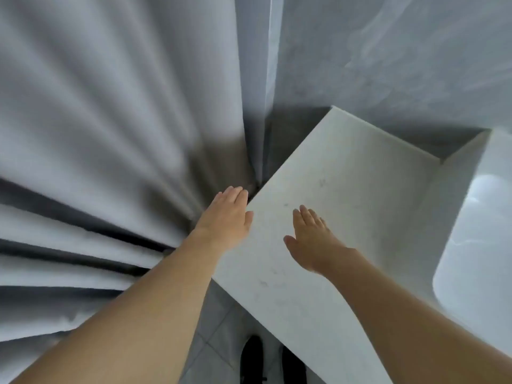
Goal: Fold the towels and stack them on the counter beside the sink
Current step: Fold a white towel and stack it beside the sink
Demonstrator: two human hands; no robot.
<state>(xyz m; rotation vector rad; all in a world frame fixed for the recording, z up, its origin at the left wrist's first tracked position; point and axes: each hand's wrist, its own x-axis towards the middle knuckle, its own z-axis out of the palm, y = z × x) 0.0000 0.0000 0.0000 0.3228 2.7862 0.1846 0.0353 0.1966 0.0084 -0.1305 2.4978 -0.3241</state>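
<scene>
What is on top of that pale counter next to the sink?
Only the right hand, fingers straight, over the bare counter. No towels show. Whatever lies under the palm is covered.

A grey curtain (97,134) hangs in deep vertical folds and fills the area left of and beyond the left hand (225,217). A pale grey marbled wall (388,51) stands beyond both hands, meeting the curtain at a narrow vertical strip. Grey tiled floor (219,328) shows beneath the forearms, nearer than the hands, with dark footwear (250,358) on it. Light is soft and even, with darker shadow in the curtain folds and in the corner beyond the left hand.
</scene>
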